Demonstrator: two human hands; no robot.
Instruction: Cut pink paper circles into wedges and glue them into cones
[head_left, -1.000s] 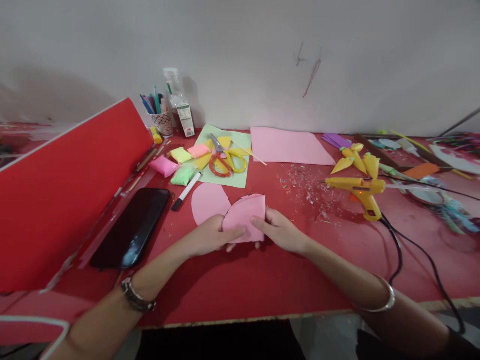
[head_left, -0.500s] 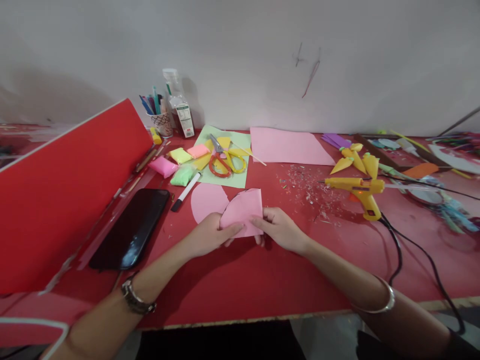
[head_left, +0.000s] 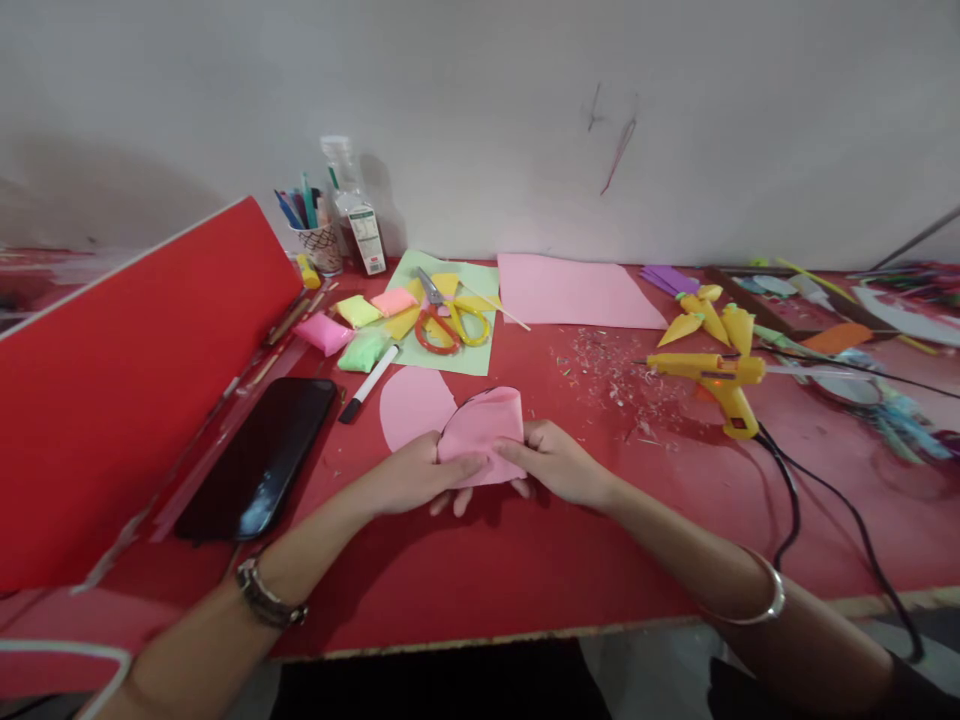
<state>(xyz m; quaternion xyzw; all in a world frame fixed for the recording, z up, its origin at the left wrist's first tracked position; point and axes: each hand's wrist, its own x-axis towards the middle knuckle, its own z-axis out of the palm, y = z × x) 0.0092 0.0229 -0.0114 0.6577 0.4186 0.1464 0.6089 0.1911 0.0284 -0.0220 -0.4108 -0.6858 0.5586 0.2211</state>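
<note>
Between my two hands is a pink piece of craft foam or paper (head_left: 484, 425), bent over on itself, with a dark line along its curved upper left edge. My left hand (head_left: 420, 475) pinches its left side, thumb on top and fingers beneath. On the right side, my right hand (head_left: 556, 462) grips it with the thumb pressed on its face. A second pink piece (head_left: 412, 405) with a rounded edge lies flat on the table just behind my left hand. Close by rests a white marker with a black end (head_left: 369, 385).
Red-and-yellow-handled scissors (head_left: 442, 320) lie on a green sheet (head_left: 480, 358), beside several coloured clay packets (head_left: 322, 333). A yellow glue gun (head_left: 709, 380) with a black cord stands right, near scattered scraps (head_left: 619, 385). A phone (head_left: 259, 460) and red board (head_left: 142, 390) occupy the left.
The pink piece in my hands has bent further, its upper right corner now curling over into a rounded fold. My left fingers show more beneath it.
</note>
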